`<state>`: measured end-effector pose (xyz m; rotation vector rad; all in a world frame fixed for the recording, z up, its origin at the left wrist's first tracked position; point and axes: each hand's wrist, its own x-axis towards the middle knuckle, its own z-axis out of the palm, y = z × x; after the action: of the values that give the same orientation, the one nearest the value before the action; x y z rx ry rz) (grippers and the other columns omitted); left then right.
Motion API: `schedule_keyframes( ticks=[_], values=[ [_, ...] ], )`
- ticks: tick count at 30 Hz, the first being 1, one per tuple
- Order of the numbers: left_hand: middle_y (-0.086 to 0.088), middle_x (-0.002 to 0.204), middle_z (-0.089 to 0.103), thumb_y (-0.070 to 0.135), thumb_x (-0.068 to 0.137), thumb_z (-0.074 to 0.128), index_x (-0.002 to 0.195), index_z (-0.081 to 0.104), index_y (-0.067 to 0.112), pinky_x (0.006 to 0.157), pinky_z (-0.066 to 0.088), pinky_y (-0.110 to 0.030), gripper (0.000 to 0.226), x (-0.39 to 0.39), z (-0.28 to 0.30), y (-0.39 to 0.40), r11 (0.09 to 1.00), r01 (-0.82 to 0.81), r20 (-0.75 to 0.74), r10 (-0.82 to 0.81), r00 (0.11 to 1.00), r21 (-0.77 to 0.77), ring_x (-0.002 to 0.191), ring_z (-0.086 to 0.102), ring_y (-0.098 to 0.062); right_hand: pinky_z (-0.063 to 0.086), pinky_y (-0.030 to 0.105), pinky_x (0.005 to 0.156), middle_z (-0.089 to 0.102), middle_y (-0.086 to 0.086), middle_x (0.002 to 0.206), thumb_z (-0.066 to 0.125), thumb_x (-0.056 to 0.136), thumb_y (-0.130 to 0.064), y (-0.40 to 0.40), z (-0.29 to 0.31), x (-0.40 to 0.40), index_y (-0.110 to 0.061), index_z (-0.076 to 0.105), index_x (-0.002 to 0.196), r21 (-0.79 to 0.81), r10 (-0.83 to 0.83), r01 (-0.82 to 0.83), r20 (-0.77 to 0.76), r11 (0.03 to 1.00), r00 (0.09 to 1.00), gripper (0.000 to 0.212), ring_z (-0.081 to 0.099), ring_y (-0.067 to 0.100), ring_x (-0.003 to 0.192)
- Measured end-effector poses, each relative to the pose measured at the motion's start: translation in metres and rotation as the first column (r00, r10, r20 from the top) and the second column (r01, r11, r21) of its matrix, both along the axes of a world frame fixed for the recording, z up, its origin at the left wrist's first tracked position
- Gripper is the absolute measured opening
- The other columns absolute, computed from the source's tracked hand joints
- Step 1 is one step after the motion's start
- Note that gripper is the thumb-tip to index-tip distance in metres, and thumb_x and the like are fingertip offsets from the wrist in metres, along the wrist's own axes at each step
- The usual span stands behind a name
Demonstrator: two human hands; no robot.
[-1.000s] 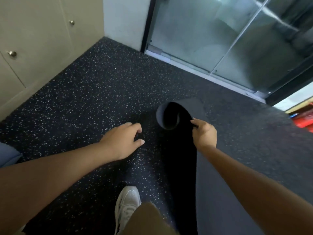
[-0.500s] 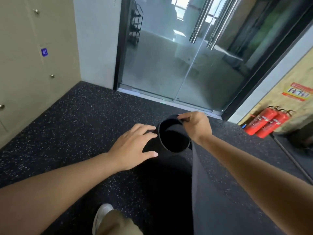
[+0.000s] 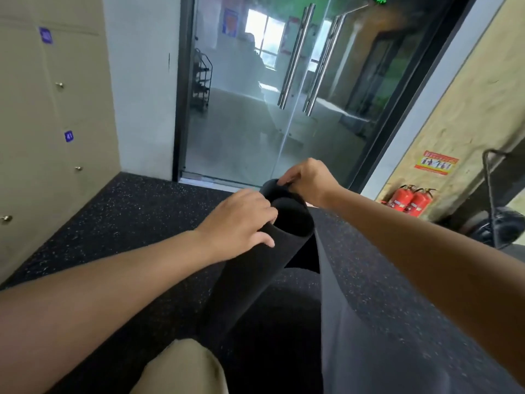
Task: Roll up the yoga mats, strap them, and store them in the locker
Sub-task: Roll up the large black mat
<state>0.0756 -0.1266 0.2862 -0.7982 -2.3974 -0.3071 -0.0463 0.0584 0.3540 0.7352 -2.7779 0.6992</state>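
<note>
The left hand (image 3: 238, 220) is curling its fingers round the loosely rolled black mat (image 3: 255, 260), while the right hand (image 3: 308, 180) is pinching the roll's top edge.

Black mat (image 3: 250, 268); speckled dark floor (image 3: 127, 211); red extinguishers (image 3: 412, 199); beige lockers (image 3: 42, 109).

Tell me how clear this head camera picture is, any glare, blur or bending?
Head view: daylight glares through the glass doors, washing out the room behind; the black mat roll shows little surface detail; the left hand looks slightly soft; wide-angle bending tilts the lockers and door frame.
</note>
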Motion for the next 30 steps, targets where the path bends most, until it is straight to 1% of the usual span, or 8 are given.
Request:
schedule_keyframes(
  ticks=[2, 6, 8, 11, 15, 20, 26, 30],
  values=[
    [0.010, 0.081, 0.054, 0.042, 0.083, 0.081, 0.087, 0.062, 0.020, 0.080, 0.044, -0.036, 0.029, 0.010, 0.017, -0.009, 0.994, 0.015, 0.110, -0.027, 0.994, 0.113, 0.087, 0.048, -0.013, 0.057, 0.029, 0.087, 0.079, 0.007, 0.090, 0.058, 0.085, 0.011, 0.003, 0.005, 0.008, -0.013, 0.082, 0.086, -0.017, 0.012, -0.012, 0.007, 1.000, 1.000, 0.034, 0.073, 0.023, 0.086],
    [0.011, 0.080, 0.057, 0.038, 0.083, 0.081, 0.082, 0.061, 0.020, 0.076, 0.046, -0.040, 0.026, 0.022, 0.038, -0.029, 0.948, -0.018, 0.209, -0.051, 0.977, 0.317, 0.084, 0.051, -0.013, 0.046, 0.002, 0.080, 0.071, 0.013, 0.125, 0.053, 0.097, 0.010, 0.004, 0.017, 0.026, 0.003, 0.078, 0.100, -0.192, 0.048, -0.012, 0.185, 0.981, 0.982, 0.026, 0.066, 0.016, 0.112],
    [0.009, 0.083, 0.062, 0.033, 0.081, 0.083, 0.082, 0.064, 0.019, 0.080, 0.048, -0.041, 0.024, 0.025, 0.049, -0.036, 0.908, -0.043, 0.216, -0.053, 0.975, 0.417, 0.085, 0.056, -0.014, 0.048, 0.007, 0.087, 0.064, 0.014, 0.134, 0.049, 0.099, 0.010, 0.009, 0.021, 0.034, 0.010, 0.072, 0.106, -0.400, 0.130, 0.023, 0.353, 0.916, 0.927, 0.024, 0.059, 0.017, 0.123],
    [0.007, 0.085, 0.066, 0.029, 0.081, 0.084, 0.082, 0.066, 0.018, 0.080, 0.046, -0.037, 0.021, 0.029, 0.065, -0.047, 0.850, -0.087, 0.231, -0.042, 0.972, 0.519, 0.084, 0.059, -0.010, 0.052, 0.032, 0.102, 0.073, 0.007, 0.121, 0.045, 0.104, -0.012, 0.029, 0.023, 0.051, -0.007, 0.073, 0.112, -0.611, 0.252, 0.159, 0.531, 0.776, 0.809, 0.030, 0.065, 0.021, 0.114],
    [0.005, 0.082, 0.067, 0.027, 0.083, 0.084, 0.081, 0.067, 0.016, 0.071, 0.043, -0.035, 0.020, 0.036, 0.074, -0.058, 0.838, -0.097, 0.241, -0.043, 0.970, 0.537, 0.072, 0.055, -0.004, 0.047, 0.041, 0.108, 0.069, 0.004, 0.131, 0.036, 0.108, -0.024, 0.067, -0.005, 0.077, -0.013, 0.065, 0.130, -0.507, 0.159, 0.207, 0.587, 0.837, 0.794, 0.038, 0.065, 0.023, 0.120],
    [0.010, 0.084, 0.066, 0.027, 0.081, 0.084, 0.080, 0.066, 0.019, 0.074, 0.045, -0.034, 0.020, 0.047, 0.074, -0.069, 0.866, -0.121, 0.243, 0.000, 0.970, 0.485, 0.081, 0.057, -0.003, 0.057, 0.033, 0.097, 0.066, -0.003, 0.130, 0.059, 0.100, -0.009, 0.086, -0.070, 0.120, -0.015, 0.063, 0.134, -0.192, 0.068, 0.066, 0.616, 0.979, 0.785, 0.034, 0.066, 0.016, 0.117],
    [0.005, 0.087, 0.068, 0.023, 0.081, 0.085, 0.075, 0.062, 0.031, 0.076, 0.048, -0.031, 0.025, 0.059, 0.080, -0.089, 0.828, -0.166, 0.216, 0.055, 0.975, 0.535, 0.086, 0.063, -0.022, 0.056, 0.025, 0.094, 0.062, -0.008, 0.136, 0.075, 0.093, -0.029, 0.046, -0.101, 0.156, -0.018, 0.056, 0.143, -0.411, 0.217, 0.108, 0.666, 0.905, 0.714, 0.055, 0.065, 0.005, 0.116],
    [0.000, 0.081, 0.068, 0.020, 0.081, 0.085, 0.078, 0.067, 0.019, 0.075, 0.048, -0.034, 0.018, 0.065, 0.094, -0.106, 0.779, -0.184, 0.168, 0.102, 0.981, 0.599, 0.079, 0.061, -0.018, 0.054, 0.015, 0.081, 0.064, -0.013, 0.123, 0.092, 0.074, -0.027, -0.003, -0.107, 0.171, -0.029, 0.064, 0.124, -0.546, 0.207, 0.123, 0.503, 0.828, 0.839, 0.057, 0.067, 0.001, 0.105]
  ],
)
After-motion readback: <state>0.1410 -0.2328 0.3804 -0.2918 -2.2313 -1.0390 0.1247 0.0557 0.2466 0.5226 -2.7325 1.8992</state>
